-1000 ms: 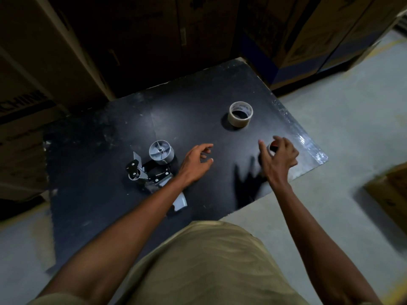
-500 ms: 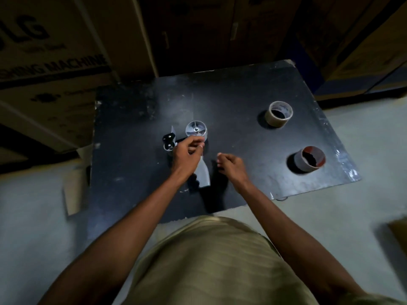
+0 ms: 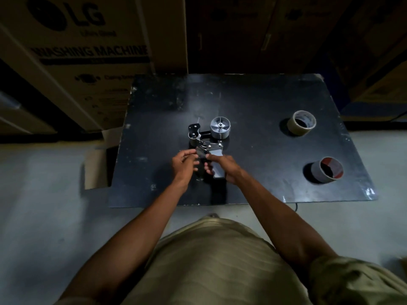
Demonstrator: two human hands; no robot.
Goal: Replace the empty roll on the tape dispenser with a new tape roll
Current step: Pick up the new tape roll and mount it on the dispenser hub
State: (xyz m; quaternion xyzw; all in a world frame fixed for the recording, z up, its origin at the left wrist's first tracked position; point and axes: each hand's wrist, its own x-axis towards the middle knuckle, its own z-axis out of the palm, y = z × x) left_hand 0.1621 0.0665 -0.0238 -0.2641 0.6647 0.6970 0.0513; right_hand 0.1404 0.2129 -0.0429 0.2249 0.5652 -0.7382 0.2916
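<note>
A grey and black tape dispenser [image 3: 209,139] lies on the black board [image 3: 264,102], its bare grey spool hub [image 3: 220,128] pointing up. My right hand [image 3: 222,169] is wrapped around its grey handle. My left hand [image 3: 184,165] pinches the dispenser's black part just left of the handle. A new pale tape roll [image 3: 302,122] stands at the board's far right. The empty core [image 3: 327,170], red inside, stands nearer on the right.
Large cardboard cartons [image 3: 83,62] stand behind and to the left of the board. A flat cardboard piece [image 3: 97,166] lies by the board's left edge. Grey floor [image 3: 44,216] surrounds the board.
My right hand left the empty core on the right and came over to grasp the dispenser handle. My left hand moved onto the dispenser. The view shifted left.
</note>
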